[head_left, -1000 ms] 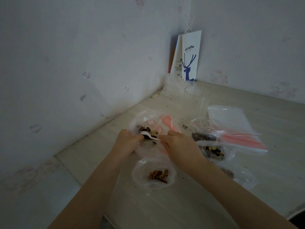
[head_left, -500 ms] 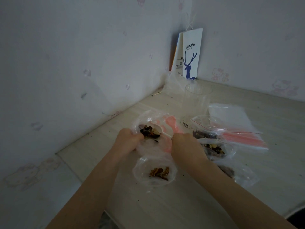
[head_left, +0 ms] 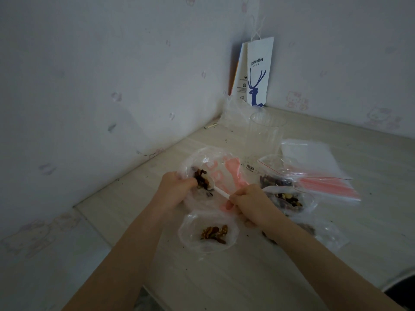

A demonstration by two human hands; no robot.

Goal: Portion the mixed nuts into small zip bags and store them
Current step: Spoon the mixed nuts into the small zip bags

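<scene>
Nearest, on the pale table [head_left: 224,279]: a small zip bag [head_left: 190,234], mouth open, lying flat, with a little heap of nuts [head_left: 214,235] inside.

Just beyond and to the right: right hand [head_left: 251,205], fingers curled, pinching the handle of a white spoon [head_left: 221,193]. Spoon bowl loaded with dark and pale pieces, reaching left into the mouth of the large bag [head_left: 211,163].

Left of that: left hand [head_left: 177,187], fingers curled tight on the near rim of the large bag, holding its mouth up beside the spoon bowl. Clear plastic with pink print, more of the mix inside, partly hidden by the hand.

Right of the right hand: three filled bags [head_left: 289,198], clear, bunched close together and touching, the nearest one partly hidden behind the forearm.

Farther right: a stack of empty zip bags [head_left: 318,162], flat, red seal strips along the near edge.

Behind the large bag: a clear cup [head_left: 266,135], upright.

Farther back, toward the corner: crumpled clear plastic [head_left: 233,113], then a white paper bag [head_left: 258,70] with a blue deer and the word "coffee", leaning against the wall [head_left: 112,86].
</scene>
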